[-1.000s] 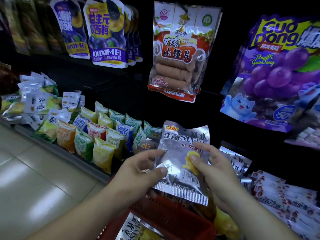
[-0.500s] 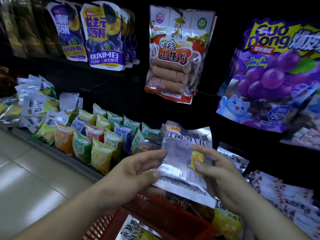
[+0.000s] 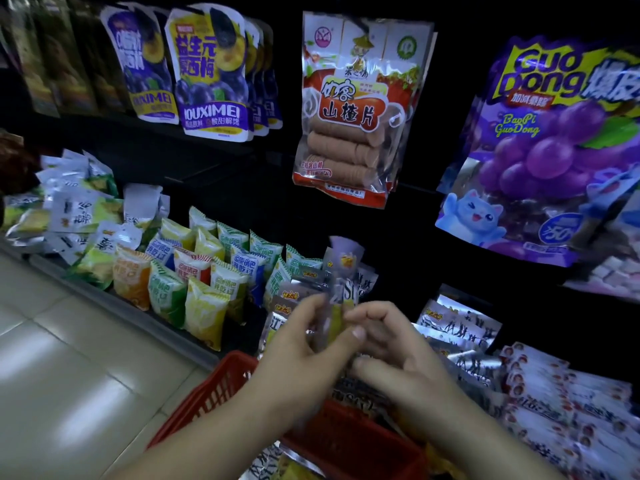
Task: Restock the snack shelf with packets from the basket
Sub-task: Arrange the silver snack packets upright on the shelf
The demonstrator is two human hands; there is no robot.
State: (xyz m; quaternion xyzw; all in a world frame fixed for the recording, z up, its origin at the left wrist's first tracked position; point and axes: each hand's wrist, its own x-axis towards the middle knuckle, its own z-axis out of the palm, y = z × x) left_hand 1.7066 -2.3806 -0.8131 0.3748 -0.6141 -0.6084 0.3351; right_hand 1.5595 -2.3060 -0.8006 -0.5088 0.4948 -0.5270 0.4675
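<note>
Left grip: The left hand [image 3: 304, 344] pinched the silver packet [image 3: 341, 271] between its thumb and curled fingers, from the packet's left side.
Right grip: The right hand [image 3: 398, 362] curled its fingers onto the same packet from the right. Motion blur hid the exact contact.
Packet: It stood nearly upright and edge-on to the camera, blurred, with a yellow mark near its top.
Packet's place: It was held in the air above the red basket [image 3: 221, 379], just in front of the low shelf [image 3: 104, 296], resting on neither.
Basket: It sat below both wrists, with more packets inside.
Low shelf: Similar shelf packets [image 3: 457, 323] lay beside the hands. Small colourful packets [image 3: 194, 271] stood in rows further left.
Above: 3 kinds of hanging bags showed: purple plum bags [image 3: 207, 81], a red hawthorn bag [image 3: 349, 109] and a grape jelly bag [image 3: 554, 150].
Floor: Pale floor tiles [image 3: 52, 358] filled the lower left.
</note>
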